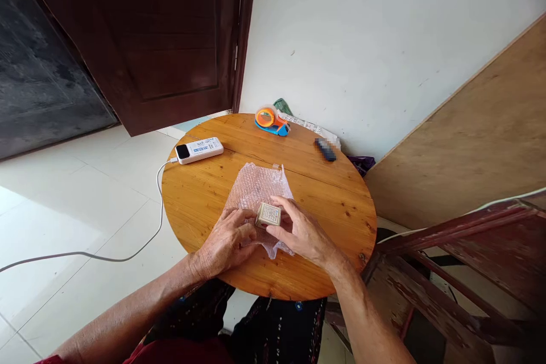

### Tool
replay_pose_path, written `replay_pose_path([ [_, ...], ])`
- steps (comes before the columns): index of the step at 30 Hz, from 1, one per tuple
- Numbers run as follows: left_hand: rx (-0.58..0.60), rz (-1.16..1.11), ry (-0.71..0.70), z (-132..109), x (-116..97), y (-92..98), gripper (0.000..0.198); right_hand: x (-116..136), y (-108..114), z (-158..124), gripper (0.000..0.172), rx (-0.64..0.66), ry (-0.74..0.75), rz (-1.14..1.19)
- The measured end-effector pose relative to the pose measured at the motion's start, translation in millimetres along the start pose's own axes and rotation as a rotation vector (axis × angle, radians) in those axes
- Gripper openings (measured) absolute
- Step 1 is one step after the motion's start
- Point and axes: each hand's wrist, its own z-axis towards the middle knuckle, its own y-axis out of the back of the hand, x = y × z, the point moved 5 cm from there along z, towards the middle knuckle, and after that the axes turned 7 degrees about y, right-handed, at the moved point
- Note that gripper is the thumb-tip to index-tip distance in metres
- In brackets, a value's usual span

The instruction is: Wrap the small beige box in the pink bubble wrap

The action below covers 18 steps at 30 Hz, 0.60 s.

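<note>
A small printed cardboard box is at the near end of a sheet of bubble wrap on the round wooden table. My left hand is closed at the box's left side, with its fingers curled and their tips at the corner. From the right, my right hand grips the box, thumb at the near side and index finger at the far edge. Part of the bubble wrap is hidden under both hands and the box. Whether the box rests on the wrap or is slightly raised, I cannot tell.
An orange and blue tape dispenser stands at the table's far edge. A white device with a cable is at the left. A dark, blurred-out object lies far right. A wooden chair is beside the table.
</note>
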Motion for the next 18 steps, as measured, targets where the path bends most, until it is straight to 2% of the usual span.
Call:
replay_pose_path([
  [4,-0.018,0.02,0.0,13,-4,10.1,0.002,4,16,-15,0.058,0.093,0.006,0.228],
  [7,-0.007,-0.006,0.024,26,-4,12.2,0.004,6,23,-22,0.065,0.101,-0.002,0.222],
  [9,0.005,-0.031,0.071,35,0,10.8,0.003,4,23,-21,0.054,0.04,-0.041,0.16],
  [12,0.039,-0.105,0.164,47,6,6.9,0.004,-4,18,-14,0.014,-0.069,-0.077,0.099],
  [13,0.052,-0.135,0.192,49,7,5.6,0.005,-6,16,-11,0.008,-0.096,-0.07,0.108],
  [18,0.108,-0.257,0.296,57,12,-0.9,0.007,-12,12,-3,0.012,-0.144,-0.021,0.238],
])
